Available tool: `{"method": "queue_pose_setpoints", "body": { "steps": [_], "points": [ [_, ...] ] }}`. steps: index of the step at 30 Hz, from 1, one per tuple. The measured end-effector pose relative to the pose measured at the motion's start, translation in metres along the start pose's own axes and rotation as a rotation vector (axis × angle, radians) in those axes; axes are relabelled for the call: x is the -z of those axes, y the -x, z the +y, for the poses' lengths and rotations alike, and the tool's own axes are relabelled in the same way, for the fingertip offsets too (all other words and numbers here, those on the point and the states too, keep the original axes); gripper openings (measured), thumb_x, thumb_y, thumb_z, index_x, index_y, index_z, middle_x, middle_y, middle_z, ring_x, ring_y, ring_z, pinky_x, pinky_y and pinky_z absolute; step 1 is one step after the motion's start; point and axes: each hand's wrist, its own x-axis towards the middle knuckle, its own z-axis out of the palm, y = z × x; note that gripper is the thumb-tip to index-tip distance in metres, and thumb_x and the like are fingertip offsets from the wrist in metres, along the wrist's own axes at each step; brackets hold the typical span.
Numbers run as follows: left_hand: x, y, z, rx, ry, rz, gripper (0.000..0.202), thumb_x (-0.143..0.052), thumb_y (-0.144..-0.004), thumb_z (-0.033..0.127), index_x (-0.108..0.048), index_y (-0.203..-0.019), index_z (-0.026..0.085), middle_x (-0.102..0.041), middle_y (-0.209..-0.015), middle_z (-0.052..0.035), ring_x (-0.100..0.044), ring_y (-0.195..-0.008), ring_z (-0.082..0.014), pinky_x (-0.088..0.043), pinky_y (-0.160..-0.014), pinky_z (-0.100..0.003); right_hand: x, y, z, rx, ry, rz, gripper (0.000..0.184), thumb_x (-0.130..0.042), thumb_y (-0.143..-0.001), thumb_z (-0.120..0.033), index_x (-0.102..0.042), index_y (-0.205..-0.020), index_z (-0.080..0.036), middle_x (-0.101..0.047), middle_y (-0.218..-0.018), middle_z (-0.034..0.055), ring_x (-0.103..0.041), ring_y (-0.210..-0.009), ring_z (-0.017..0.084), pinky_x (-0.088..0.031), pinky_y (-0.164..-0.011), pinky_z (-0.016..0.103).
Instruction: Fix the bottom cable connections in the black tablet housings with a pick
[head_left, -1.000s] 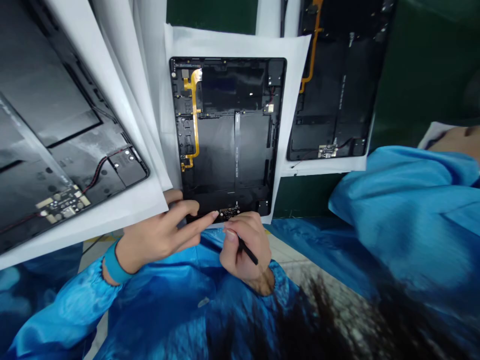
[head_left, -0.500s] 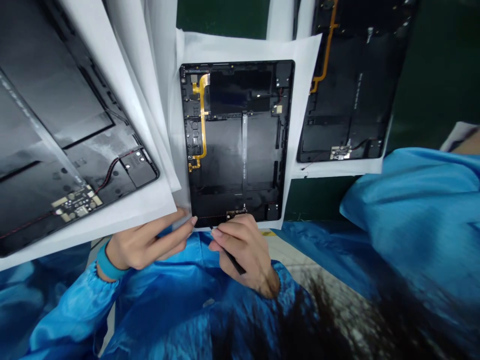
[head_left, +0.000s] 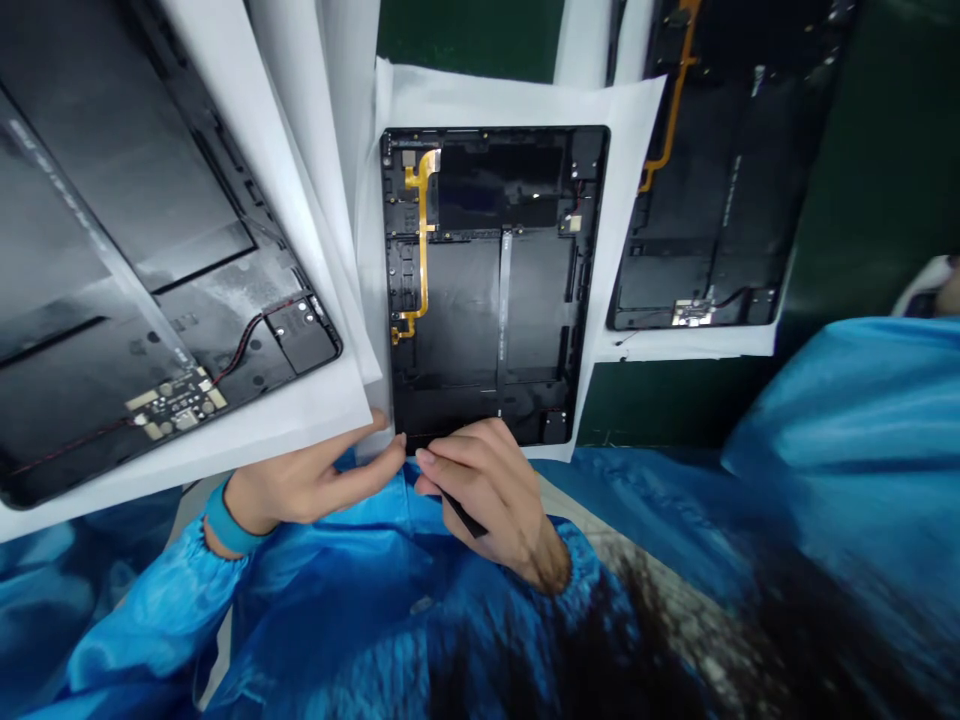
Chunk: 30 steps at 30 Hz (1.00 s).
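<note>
A black tablet housing (head_left: 465, 310) lies on white paper in front of me, its inside showing a yellow flex cable (head_left: 423, 250) and a grey strip (head_left: 504, 310). My left hand (head_left: 315, 480) holds the housing's near left corner, thumb at the edge and another finger beside it. In my right hand (head_left: 487, 490), a slim black tool (head_left: 461, 513) is pinched between thumb and fingers at the near edge. The tool's working tip cannot be made out. The right knuckles cover the small circuit board along that edge.
Another open housing (head_left: 180, 300) with a circuit board (head_left: 176, 403) lies on layered paper at left. A third housing (head_left: 697, 240) is at right. A person's blue sleeve (head_left: 862, 420) reaches in at right. Green table surface (head_left: 630, 405) shows between.
The whole view has shifted, so everything sits slightly further right. My right hand has moved slightly left relative to the housing and now covers the small board. The left hand keeps its place at the corner.
</note>
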Motion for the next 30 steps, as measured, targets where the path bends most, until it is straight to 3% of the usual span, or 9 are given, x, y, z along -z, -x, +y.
{"method": "queue_pose_setpoints", "body": {
  "steps": [5, 13, 20, 30],
  "points": [
    [0.001, -0.006, 0.001, -0.012, -0.043, -0.011, 0.023, -0.07, -0.093, 0.026, -0.067, -0.116, 0.025, -0.067, -0.102, -0.0024, -0.069, -0.107, -0.0165, -0.059, -0.1, -0.032, 0.004, -0.013, 0.005, 0.046, 0.017, -0.038, 0.023, -0.065, -0.088, -0.001, -0.065, -0.106, -0.015, -0.072, -0.085, 0.0062, -0.067, -0.072, 0.021, -0.048, -0.058, 0.036],
    [0.001, -0.011, 0.001, 0.024, 0.009, -0.002, 0.02, -0.076, -0.088, 0.018, -0.068, -0.105, 0.023, -0.069, -0.098, -0.0014, -0.068, -0.108, -0.0167, -0.059, -0.1, -0.032, 0.008, -0.015, 0.012, 0.016, -0.157, -0.034, 0.025, -0.059, -0.092, -0.002, -0.062, -0.112, -0.017, -0.069, -0.082, 0.0043, -0.065, -0.073, 0.02, -0.052, -0.059, 0.036],
    [0.0, -0.01, 0.0, 0.007, 0.028, 0.016, 0.021, -0.075, -0.09, 0.019, -0.069, -0.109, 0.022, -0.068, -0.097, -0.0034, -0.068, -0.107, -0.0161, -0.06, -0.097, -0.031, 0.008, -0.012, 0.011, 0.029, -0.109, -0.041, 0.026, -0.062, -0.093, -0.004, -0.06, -0.115, -0.017, -0.071, -0.084, 0.0044, -0.066, -0.073, 0.019, -0.052, -0.058, 0.036],
    [0.003, -0.013, 0.0, 0.004, 0.053, -0.001, 0.017, -0.069, -0.09, 0.014, -0.072, -0.104, 0.023, -0.071, -0.092, -0.0048, -0.069, -0.103, -0.0188, -0.06, -0.098, -0.036, 0.005, -0.01, 0.011, 0.025, -0.109, -0.027, 0.023, -0.062, -0.092, -0.003, -0.061, -0.112, -0.015, -0.071, -0.084, 0.0058, -0.065, -0.073, 0.019, -0.051, -0.058, 0.035]
  ]
}}
